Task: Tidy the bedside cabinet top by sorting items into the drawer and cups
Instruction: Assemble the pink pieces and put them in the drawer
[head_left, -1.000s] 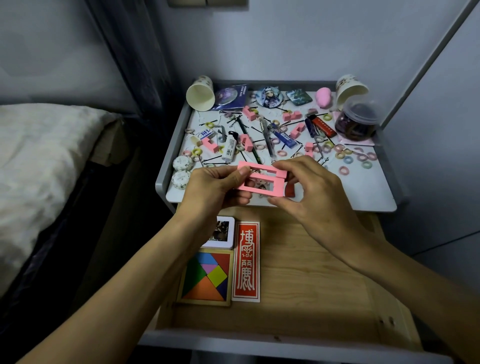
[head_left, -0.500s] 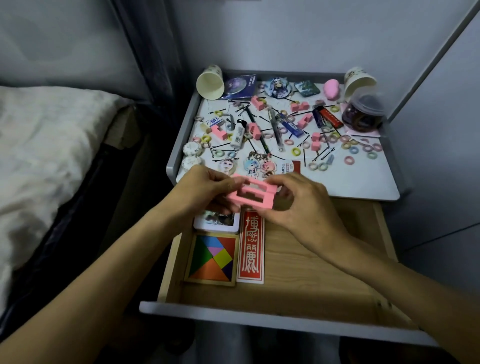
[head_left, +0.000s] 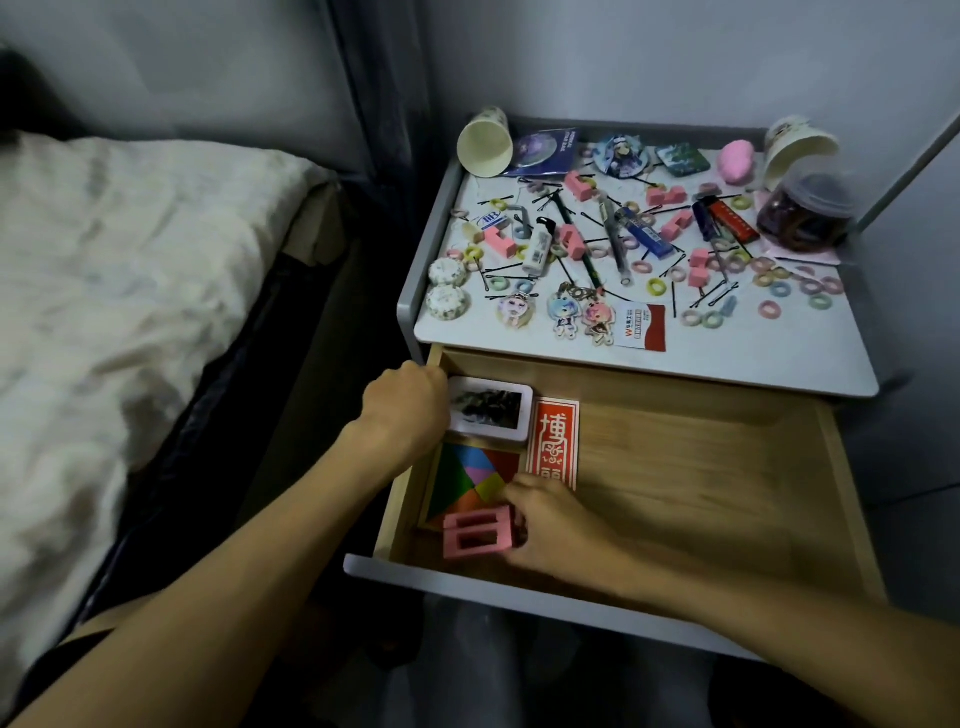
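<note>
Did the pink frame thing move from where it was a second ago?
Yes. The pink frame went from above the cabinet top's front edge down into the drawer, by the tangram puzzle, with the right hand.

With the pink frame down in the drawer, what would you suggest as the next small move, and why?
Probably let go with the right hand and lift it out: the pink frame already sits in the drawer, partly on the colourful puzzle.

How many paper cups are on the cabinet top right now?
2. One paper cup lies tipped at the back left corner; the other paper cup is tipped at the back right, behind the clear jar.
</note>
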